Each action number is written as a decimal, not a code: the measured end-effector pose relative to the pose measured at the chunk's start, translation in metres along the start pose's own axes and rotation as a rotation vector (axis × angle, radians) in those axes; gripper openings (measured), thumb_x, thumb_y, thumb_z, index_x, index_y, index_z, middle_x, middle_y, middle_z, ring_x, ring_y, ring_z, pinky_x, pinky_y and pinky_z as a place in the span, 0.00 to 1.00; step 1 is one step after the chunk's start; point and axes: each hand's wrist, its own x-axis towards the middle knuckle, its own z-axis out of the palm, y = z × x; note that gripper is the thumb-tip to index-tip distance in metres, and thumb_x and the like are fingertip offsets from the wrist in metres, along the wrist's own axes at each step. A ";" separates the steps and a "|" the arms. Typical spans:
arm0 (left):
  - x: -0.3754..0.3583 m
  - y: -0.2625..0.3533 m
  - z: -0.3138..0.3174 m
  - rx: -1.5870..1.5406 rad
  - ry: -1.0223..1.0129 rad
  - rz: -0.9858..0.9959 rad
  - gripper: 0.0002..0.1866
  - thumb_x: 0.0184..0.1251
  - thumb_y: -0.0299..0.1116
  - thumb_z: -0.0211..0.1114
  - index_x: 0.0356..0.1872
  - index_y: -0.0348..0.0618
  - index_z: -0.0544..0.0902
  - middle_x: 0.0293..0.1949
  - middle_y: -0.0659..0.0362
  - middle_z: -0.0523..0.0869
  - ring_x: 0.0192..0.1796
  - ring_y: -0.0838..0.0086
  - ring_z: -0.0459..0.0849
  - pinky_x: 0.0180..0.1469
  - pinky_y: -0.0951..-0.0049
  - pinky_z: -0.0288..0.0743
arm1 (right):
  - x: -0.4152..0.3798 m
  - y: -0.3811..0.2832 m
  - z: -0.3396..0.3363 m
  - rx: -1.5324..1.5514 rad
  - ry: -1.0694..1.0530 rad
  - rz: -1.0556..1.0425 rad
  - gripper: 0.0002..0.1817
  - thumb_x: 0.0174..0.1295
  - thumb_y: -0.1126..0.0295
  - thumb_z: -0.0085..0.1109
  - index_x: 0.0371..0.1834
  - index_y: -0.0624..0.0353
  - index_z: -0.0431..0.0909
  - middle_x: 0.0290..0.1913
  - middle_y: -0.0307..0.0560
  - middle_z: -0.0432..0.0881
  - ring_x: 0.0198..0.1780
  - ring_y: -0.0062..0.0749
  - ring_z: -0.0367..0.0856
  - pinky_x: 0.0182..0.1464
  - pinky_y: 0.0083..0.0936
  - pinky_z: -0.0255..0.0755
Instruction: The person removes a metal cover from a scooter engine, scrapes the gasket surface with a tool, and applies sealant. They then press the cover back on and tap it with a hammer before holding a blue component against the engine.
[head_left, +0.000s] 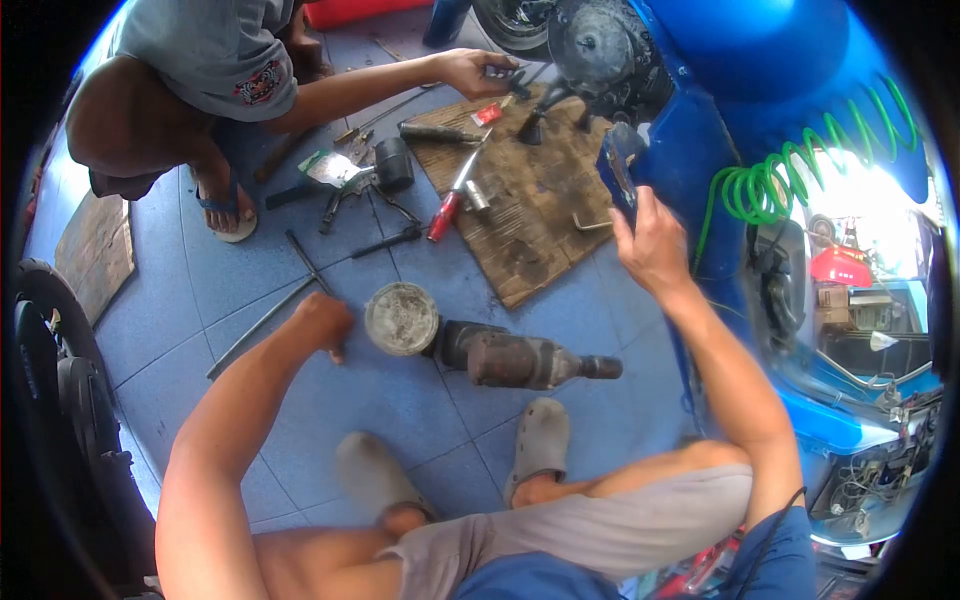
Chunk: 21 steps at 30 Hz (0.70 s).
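Observation:
My left hand [325, 320] is low over the tiled floor, its fingers curled round the crossbar end of a T-handle wrench [258, 330]. Raised beside the blue bodywork, my right hand [654, 248] grips a flat dark piece with a blue edge [621, 168] between thumb and fingers; I cannot tell its kind. Between my hands, a grimy power tool that looks like an impact wrench [520, 362] lies on the floor. Close by its left end is a round, dirty grey-topped tin [402, 318].
A stained wooden board [530, 220] bears a red-handled screwdriver [458, 190], a socket [477, 195] and a hex key [592, 223]. Another person's hand [478, 74] reaches near the blue scooter's engine [600, 50]. A green coiled hose [780, 180] hangs at right. Pliers [335, 208] lie left.

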 end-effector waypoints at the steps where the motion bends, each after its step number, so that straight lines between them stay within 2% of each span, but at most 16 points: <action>1: 0.000 0.000 0.001 0.000 0.000 0.000 0.31 0.53 0.64 0.78 0.47 0.50 0.93 0.45 0.58 0.94 0.53 0.60 0.91 0.55 0.59 0.85 | 0.000 0.000 0.000 -0.004 0.000 0.003 0.15 0.68 0.68 0.66 0.44 0.65 0.70 0.37 0.63 0.84 0.41 0.61 0.86 0.44 0.49 0.80; 12: 0.001 -0.002 0.006 -0.032 0.060 0.005 0.29 0.51 0.63 0.80 0.45 0.50 0.93 0.42 0.58 0.94 0.52 0.60 0.92 0.54 0.58 0.84 | 0.000 -0.002 -0.001 0.011 -0.002 0.006 0.15 0.68 0.68 0.66 0.44 0.64 0.70 0.37 0.63 0.84 0.42 0.61 0.86 0.44 0.49 0.80; 21: 0.001 -0.001 0.005 -0.030 0.033 -0.015 0.28 0.51 0.61 0.81 0.45 0.51 0.93 0.40 0.60 0.94 0.51 0.62 0.92 0.54 0.59 0.84 | 0.000 -0.001 -0.001 0.004 -0.019 0.010 0.15 0.69 0.67 0.66 0.44 0.64 0.70 0.38 0.63 0.84 0.42 0.62 0.86 0.45 0.50 0.80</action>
